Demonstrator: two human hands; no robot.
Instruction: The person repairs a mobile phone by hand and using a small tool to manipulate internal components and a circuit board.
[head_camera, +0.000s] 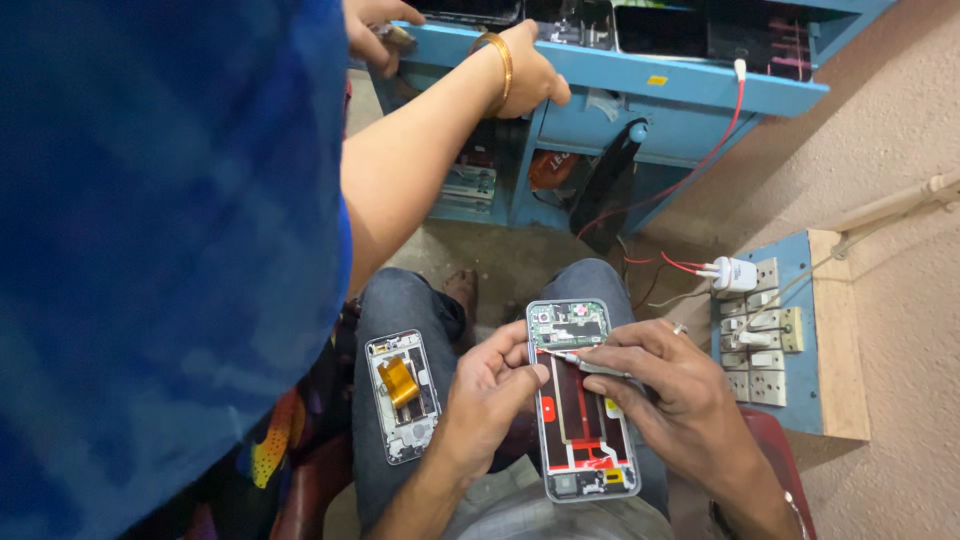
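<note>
Opened red-and-silver phone chassis (582, 400) on lap, left hand (487, 392) steadying edge, right hand (660, 385) pinching slim screwdriver (585, 362), second opened grey phone frame (402, 394) on left thigh

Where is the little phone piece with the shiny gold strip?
The small phone frame with the gold strip lies on the person's left knee, lower middle of the head view, just left of the left hand.

Your left hand (488, 385) curls, fingers bent, at lower centre of the frame; your right hand (665, 385) pinches beside it, thumbs nearly touching.

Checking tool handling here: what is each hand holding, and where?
Right hand grips a thin screwdriver by its handle; left hand steadies the opened phone at its left edge.
</note>
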